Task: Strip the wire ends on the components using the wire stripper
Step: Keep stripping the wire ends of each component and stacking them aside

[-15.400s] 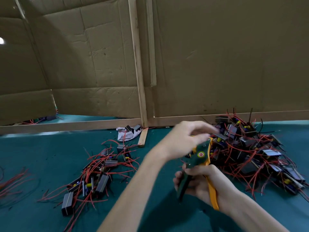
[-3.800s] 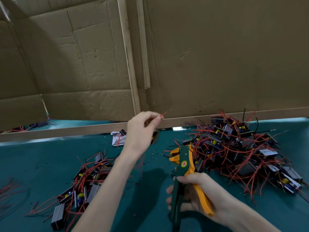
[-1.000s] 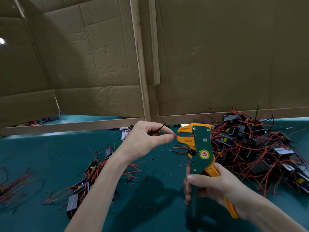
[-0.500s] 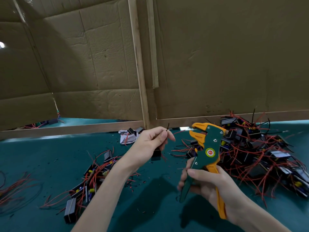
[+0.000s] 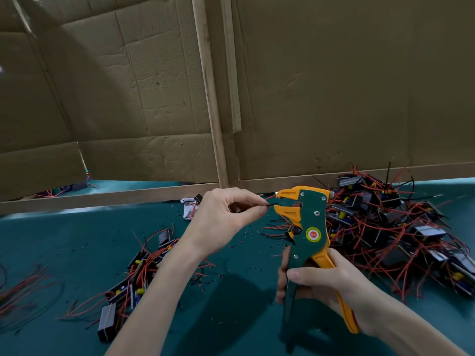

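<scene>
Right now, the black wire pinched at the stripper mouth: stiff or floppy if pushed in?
Probably stiff enough: the black wire runs straight from the left hand to the wire stripper. Longer leads likely flop; those in the right pile curl and droop. Likely light, being so thin.

Dim overhead light, soft shadows below (edges bowed, slightly blurred).
</scene>
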Demonstrator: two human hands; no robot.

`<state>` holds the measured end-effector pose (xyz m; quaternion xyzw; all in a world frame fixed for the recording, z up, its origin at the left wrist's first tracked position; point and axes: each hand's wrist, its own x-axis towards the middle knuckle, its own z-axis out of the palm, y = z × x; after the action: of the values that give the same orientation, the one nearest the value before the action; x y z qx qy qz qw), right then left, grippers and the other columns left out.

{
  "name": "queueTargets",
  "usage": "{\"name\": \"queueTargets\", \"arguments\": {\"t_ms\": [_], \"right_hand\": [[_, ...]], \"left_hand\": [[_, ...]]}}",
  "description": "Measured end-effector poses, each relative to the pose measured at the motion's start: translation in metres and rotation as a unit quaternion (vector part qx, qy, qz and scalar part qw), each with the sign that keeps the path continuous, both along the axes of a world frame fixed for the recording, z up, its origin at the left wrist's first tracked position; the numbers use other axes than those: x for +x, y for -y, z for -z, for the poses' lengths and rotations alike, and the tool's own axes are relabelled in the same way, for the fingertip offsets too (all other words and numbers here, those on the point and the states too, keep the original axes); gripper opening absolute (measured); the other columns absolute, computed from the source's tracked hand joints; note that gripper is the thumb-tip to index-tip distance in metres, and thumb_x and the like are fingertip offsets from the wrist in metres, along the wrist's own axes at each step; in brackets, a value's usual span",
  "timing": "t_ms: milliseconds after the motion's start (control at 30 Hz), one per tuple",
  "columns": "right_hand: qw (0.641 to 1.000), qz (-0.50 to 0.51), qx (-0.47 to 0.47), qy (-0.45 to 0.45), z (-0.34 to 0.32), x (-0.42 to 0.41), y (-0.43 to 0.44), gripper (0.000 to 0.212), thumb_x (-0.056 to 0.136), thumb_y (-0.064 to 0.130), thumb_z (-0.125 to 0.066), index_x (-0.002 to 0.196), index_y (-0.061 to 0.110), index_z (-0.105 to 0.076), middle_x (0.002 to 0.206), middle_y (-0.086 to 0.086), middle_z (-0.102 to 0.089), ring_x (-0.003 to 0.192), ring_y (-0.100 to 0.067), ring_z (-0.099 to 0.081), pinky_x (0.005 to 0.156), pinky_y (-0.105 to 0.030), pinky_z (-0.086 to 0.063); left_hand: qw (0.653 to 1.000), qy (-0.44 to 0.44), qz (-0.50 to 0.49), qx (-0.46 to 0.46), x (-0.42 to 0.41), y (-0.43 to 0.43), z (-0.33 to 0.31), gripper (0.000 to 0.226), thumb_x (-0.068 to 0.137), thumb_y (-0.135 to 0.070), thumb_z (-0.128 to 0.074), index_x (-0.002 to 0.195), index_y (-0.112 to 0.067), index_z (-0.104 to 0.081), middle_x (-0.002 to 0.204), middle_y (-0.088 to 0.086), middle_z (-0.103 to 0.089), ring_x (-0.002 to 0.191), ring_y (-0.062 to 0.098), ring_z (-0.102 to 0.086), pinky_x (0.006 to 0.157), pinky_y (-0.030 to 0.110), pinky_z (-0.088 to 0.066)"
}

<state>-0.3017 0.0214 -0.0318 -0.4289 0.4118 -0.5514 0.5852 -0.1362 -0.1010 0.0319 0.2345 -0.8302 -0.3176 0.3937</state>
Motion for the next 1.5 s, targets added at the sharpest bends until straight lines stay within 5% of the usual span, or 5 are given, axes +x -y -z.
{"name": "queueTargets", "arguments": {"t_ms": [333, 633, 1100, 1233, 1500], "right_hand": [[0.999, -0.011, 0.03, -0.02, 0.0, -0.001, -0.002, 0.051, 0.061, 0.014, -0.087, 0.098, -0.01, -0.06, 0.079, -0.028, -0.062, 0.072, -0.041, -0.063, 0.07, -0.047, -0.055], [0.987, 0.125, 0.084, -0.049, 0.007, 0.016, -0.001, 0.04, 0.069, 0.015, -0.08, 0.085, 0.003, -0.046, 0.048, -0.015, -0.046, 0.037, -0.025, -0.042, 0.04, -0.031, -0.041], [0.981, 0.028, 0.122, 0.149, 0.012, 0.004, 0.011, 0.017, 0.063, -0.009, -0.071, 0.079, -0.004, -0.072, 0.084, -0.027, -0.065, 0.074, -0.039, -0.067, 0.068, -0.046, -0.059], [0.971, 0.038, 0.146, 0.187, 0.014, 0.004, 0.013, 0.021, 0.066, -0.005, -0.061, 0.086, -0.005, -0.064, 0.084, -0.028, -0.066, 0.07, -0.039, -0.068, 0.063, -0.047, -0.06], [0.968, 0.027, 0.149, 0.199, 0.015, 0.002, 0.016, 0.051, 0.068, -0.009, -0.057, 0.118, -0.005, -0.053, 0.106, -0.032, -0.068, 0.088, -0.043, -0.07, 0.08, -0.056, -0.052]], "left_hand": [[0.999, 0.048, 0.017, 0.006, 0.006, 0.0, -0.006, 0.01, 0.083, -0.014, -0.072, 0.089, -0.02, -0.077, 0.081, 0.004, -0.068, 0.075, 0.023, -0.059, 0.067, 0.03, -0.046], [0.993, 0.114, -0.011, -0.03, 0.005, 0.005, 0.001, 0.012, 0.085, -0.016, -0.071, 0.094, -0.019, -0.077, 0.074, -0.007, -0.058, 0.065, 0.0, -0.048, 0.065, 0.014, -0.038], [0.976, -0.045, -0.172, -0.123, -0.02, 0.017, -0.002, 0.014, 0.083, -0.009, -0.072, 0.095, -0.012, -0.077, 0.081, 0.0, -0.066, 0.07, 0.011, -0.055, 0.067, 0.019, -0.044], [0.987, -0.091, -0.082, -0.102, -0.082, 0.001, -0.01, 0.02, 0.09, -0.001, -0.061, 0.108, -0.003, -0.071, 0.098, 0.009, -0.067, 0.087, 0.019, -0.065, 0.083, 0.028, -0.054], [0.968, 0.146, 0.194, 0.057, -0.121, -0.031, -0.002, 0.035, 0.097, 0.001, -0.045, 0.122, -0.013, -0.066, 0.135, 0.007, -0.058, 0.135, 0.01, -0.042, 0.108, 0.025, -0.038]]}}
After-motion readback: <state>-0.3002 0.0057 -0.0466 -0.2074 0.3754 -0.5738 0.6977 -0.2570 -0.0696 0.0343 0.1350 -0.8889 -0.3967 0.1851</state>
